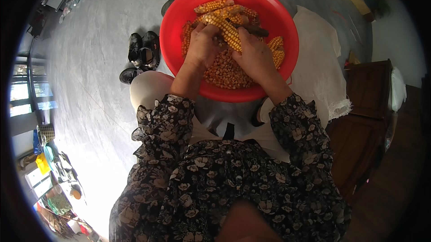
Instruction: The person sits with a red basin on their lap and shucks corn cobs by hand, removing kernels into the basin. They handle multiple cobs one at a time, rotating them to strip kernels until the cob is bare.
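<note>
A long ear of yellow dried corn [224,30] slants between my hands, above a red plastic basin [175,36]. My left hand [201,46] has its fingers against the ear's upper left side. My right hand [253,53] grips its lower end, thumb lying along the kernels. Some of my left fingertips are hidden under the ear. Loose corn kernels [230,73] are heaped in the near part of the basin. More ears of corn [213,5] lie at its far side, and others [276,50] rest by the right wall. A dark brown rod-like thing [254,29] lies just beyond my right hand.
Black shoes [144,50] stand on the grey floor [97,56] left of the basin, and another dark shoe [172,2] sits behind it. A white woven sack [318,63] lies at the right, beside a dark wooden cabinet [367,90]. My knee [148,88] is close under the basin's left rim.
</note>
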Action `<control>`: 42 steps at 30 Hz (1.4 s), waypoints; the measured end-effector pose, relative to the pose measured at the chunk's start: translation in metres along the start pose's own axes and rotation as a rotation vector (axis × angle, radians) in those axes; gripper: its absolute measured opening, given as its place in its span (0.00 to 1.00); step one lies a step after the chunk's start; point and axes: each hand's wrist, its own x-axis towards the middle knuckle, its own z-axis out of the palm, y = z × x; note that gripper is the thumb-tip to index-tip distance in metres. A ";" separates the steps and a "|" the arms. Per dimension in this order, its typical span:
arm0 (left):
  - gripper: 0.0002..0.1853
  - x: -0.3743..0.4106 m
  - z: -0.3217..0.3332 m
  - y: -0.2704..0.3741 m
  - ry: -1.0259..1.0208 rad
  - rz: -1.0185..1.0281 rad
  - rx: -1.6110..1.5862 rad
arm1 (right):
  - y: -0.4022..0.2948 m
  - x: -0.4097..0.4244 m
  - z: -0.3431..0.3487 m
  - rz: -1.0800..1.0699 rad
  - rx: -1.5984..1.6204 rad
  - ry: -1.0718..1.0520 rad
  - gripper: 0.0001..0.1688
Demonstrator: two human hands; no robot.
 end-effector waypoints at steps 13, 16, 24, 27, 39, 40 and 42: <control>0.15 0.001 -0.001 -0.004 -0.036 0.031 0.062 | -0.001 0.000 0.000 0.060 -0.039 -0.139 0.33; 0.16 0.001 -0.001 -0.004 -0.035 0.051 0.074 | -0.002 -0.001 0.000 0.054 -0.037 -0.140 0.33; 0.16 -0.001 -0.003 -0.007 -0.204 0.349 0.428 | 0.000 -0.005 -0.005 0.093 0.000 -0.139 0.33; 0.16 -0.013 0.003 0.001 -0.092 0.340 0.585 | -0.006 -0.002 -0.011 0.089 0.177 -0.120 0.32; 0.23 -0.002 -0.004 0.000 -0.197 -0.198 0.041 | 0.004 -0.009 -0.009 0.123 0.059 -0.094 0.37; 0.22 -0.001 -0.007 -0.001 -0.172 -0.193 0.064 | 0.005 -0.009 -0.007 0.114 0.060 -0.074 0.37; 0.22 -0.004 -0.006 -0.001 -0.205 -0.176 0.095 | 0.005 -0.009 -0.005 0.103 0.052 -0.087 0.37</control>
